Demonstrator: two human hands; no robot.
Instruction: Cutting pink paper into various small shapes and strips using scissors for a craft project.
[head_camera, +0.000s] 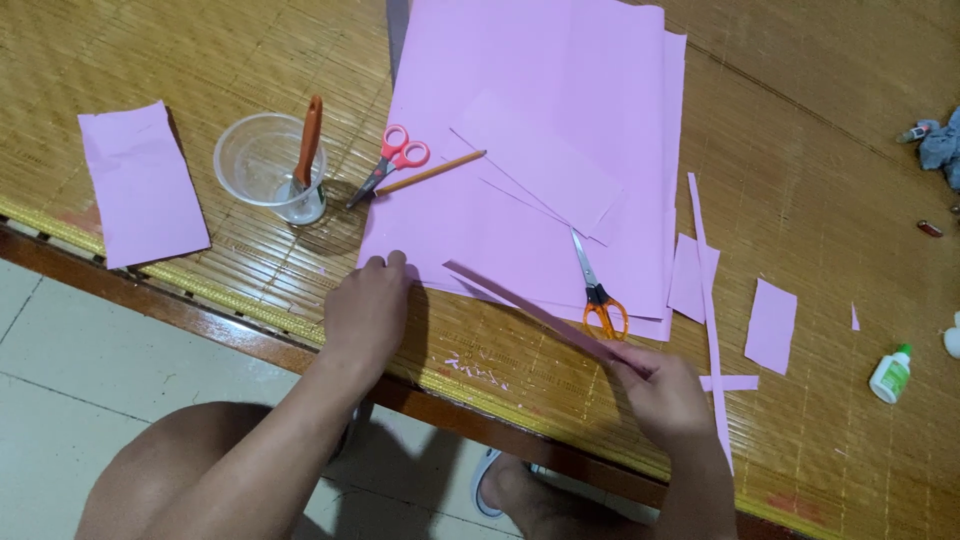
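Pink paper sheets lie stacked on the woven bamboo mat that covers the bench, with a smaller pink rectangle resting on top of them. The left hand presses its fingertips down on the near left corner of the stack, fingers curled and flat against the paper, its grip holding nothing. The right hand has its grip pinched on the near end of a long narrow pink strip, which runs from that hand up and leftward across the stack's lower edge. Orange-handled scissors lie shut just beside that strip, on the stack's near right part. Red-handled scissors and a pencil lie at the stack's left edge. A clear plastic cup stands left of them, holding an orange-handled tool that leans against its rim. A loose pink sheet lies further left. To the right are pink offcuts, a long thin strip and a small white glue bottle with a green cap.
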